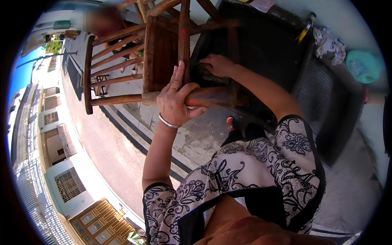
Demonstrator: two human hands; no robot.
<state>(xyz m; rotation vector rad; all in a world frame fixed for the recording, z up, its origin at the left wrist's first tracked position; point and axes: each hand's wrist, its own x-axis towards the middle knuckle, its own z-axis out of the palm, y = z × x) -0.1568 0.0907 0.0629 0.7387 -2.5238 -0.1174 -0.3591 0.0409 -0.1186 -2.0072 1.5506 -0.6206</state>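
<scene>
Clasping a leg of the tipped wooden chair (pixel 163 57), the left hand (pixel 176 102) holds tight; the right hand (pixel 218 65) rests on its frame (grip unclear); stiff, fairly heavy, best held by the rails

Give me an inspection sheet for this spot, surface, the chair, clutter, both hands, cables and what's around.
Surface: pale concrete pavement with dark stripes, beside a street.
Job's things: wooden chair, tipped over, slatted back to the left, seat facing the camera, red marks on the wood.
Clutter: hammer with a yellow handle, crumpled grey rag, round teal lid, all at upper right; a dark mat lies under the chair.
Grippers: left hand wrapped around a round chair leg, ring and bracelet on; right hand rests on the chair frame beyond it, its grip not clear.
Cables: nothing seen.
Surroundings: buildings with barred windows along the street at left; blue sky.
</scene>
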